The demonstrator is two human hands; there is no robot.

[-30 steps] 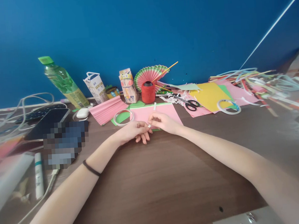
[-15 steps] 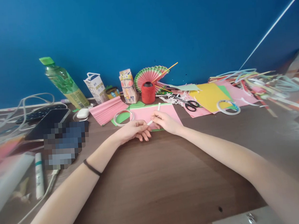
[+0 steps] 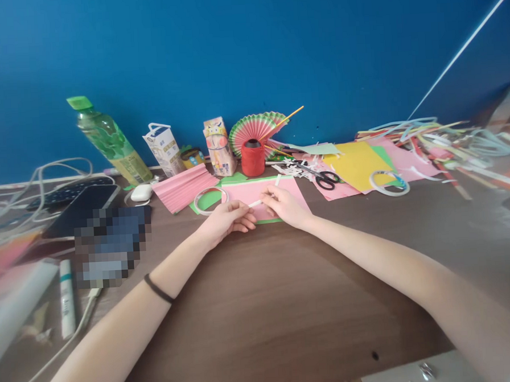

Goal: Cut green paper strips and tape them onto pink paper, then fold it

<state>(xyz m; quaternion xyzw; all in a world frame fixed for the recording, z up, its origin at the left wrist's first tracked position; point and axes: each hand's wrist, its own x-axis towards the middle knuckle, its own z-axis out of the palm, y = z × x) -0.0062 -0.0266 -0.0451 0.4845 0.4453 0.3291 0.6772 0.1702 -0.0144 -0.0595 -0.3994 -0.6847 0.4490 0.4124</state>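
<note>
Between my two hands runs a narrow strip of white tape (image 3: 255, 203), low over a pink sheet (image 3: 297, 195) with green edges showing beneath it. My left hand (image 3: 227, 220) pinches the strip's left end between thumb and forefinger, its other fingers loosely curled. From the right, my right hand (image 3: 286, 206) is closed on the strip, and a white end sticks up past its fingers. A tape roll (image 3: 197, 202) lies flat just left of the sheet, beside pleated pink paper (image 3: 182, 188). Behind the sheet stand a red thread spool (image 3: 252, 161) and a folded paper fan (image 3: 248, 126).
Black scissors (image 3: 326, 180) lie right of the sheet, near yellow paper (image 3: 356, 166) and another tape roll (image 3: 389, 192). A green bottle (image 3: 111, 142) and cartons (image 3: 164, 152) line the blue wall. Phones, cables and a marker (image 3: 67, 300) occupy the left.
My right hand has shifted slightly right, away from my left hand. More of the white strip shows between them. The left hand's fingers have curled a little more.
</note>
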